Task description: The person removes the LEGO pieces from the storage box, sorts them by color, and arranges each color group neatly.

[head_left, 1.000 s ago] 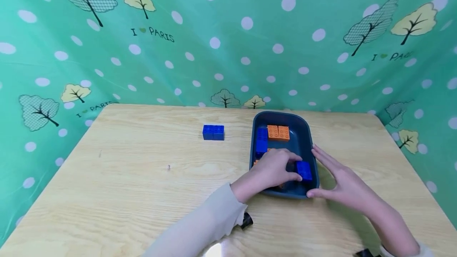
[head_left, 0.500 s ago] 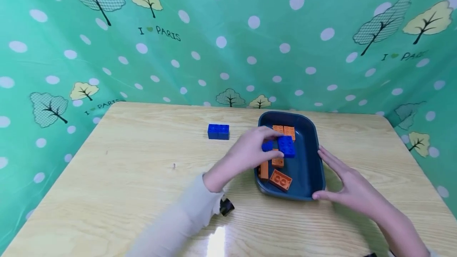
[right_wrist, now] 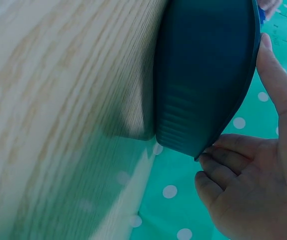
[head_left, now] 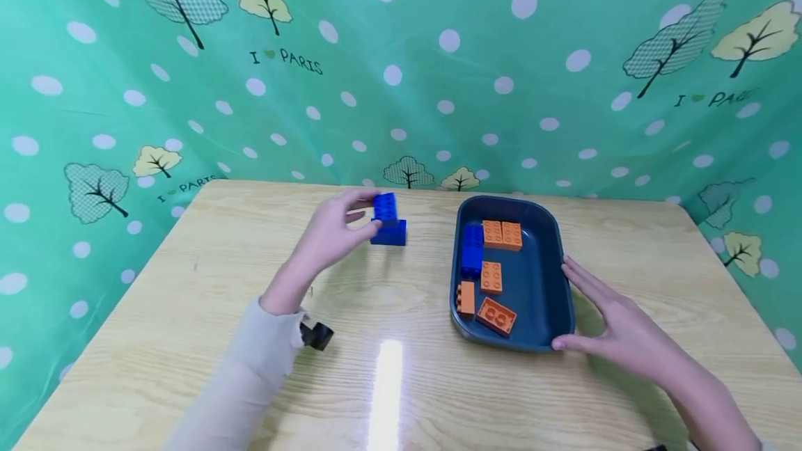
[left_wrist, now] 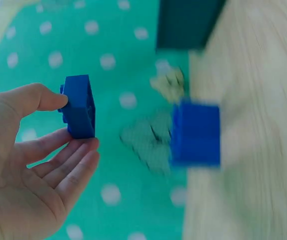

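Observation:
My left hand pinches a blue toy building brick between thumb and fingers. In the head view this brick overlaps the blue bricks on the table; the left wrist view shows a gap between the held brick and the table ones. My right hand rests its fingertips and thumb on the right rim of a dark blue bin, fingers mostly straight. Inside the bin lie a blue block on the left and several orange bricks, one turned hollow side up.
The light wooden table ends at a green curtain with dots and trees. A small black device sits at the left wrist. Light glares off the table front.
My left hand has lifted the blue brick out of the bin's right side and carried it left to the blue bricks on the table. The right hand stays at the rim.

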Demonstrator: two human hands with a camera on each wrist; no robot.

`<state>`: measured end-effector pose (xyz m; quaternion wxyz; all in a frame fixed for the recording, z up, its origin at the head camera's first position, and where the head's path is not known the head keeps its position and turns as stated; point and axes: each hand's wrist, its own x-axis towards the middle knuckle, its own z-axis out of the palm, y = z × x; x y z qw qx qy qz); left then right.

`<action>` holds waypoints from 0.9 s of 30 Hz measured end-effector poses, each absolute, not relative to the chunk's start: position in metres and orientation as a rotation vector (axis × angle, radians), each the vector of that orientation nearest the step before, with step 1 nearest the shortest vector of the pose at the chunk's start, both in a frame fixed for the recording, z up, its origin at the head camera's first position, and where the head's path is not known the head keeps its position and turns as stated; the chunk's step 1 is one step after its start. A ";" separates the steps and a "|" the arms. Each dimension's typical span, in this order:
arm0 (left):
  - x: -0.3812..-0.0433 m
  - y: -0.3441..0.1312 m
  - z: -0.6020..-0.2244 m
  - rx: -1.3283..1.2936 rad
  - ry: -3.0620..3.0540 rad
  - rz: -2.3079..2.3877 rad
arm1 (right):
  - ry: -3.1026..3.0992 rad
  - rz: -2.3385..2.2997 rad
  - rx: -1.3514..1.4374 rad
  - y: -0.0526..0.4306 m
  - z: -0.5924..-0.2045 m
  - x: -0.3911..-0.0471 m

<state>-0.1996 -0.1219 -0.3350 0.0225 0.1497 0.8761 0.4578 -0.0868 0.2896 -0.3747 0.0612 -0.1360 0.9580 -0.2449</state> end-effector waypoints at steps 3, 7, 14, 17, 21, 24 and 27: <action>-0.209 -0.143 -0.345 0.395 2.747 1.431 | 2.899 -0.734 -0.406 0.290 -0.376 -0.086; -0.218 -0.161 -0.359 0.345 2.763 1.407 | 2.896 -0.734 -0.386 0.290 -0.377 -0.085; -0.235 -0.177 -0.379 0.303 2.733 1.266 | 2.897 -0.731 -0.389 0.288 -0.376 -0.088; -0.243 -0.179 -0.388 0.339 2.693 1.248 | 2.895 -0.729 -0.397 0.288 -0.377 -0.089; -0.252 -0.181 -0.399 0.383 2.649 1.208 | 2.899 -0.720 -0.399 0.289 -0.379 -0.090; -0.254 -0.182 -0.405 0.392 2.620 1.191 | 2.902 -0.716 -0.404 0.290 -0.380 -0.090; -0.255 -0.184 -0.408 0.392 2.607 1.179 | 2.902 -0.712 -0.403 0.291 -0.380 -0.090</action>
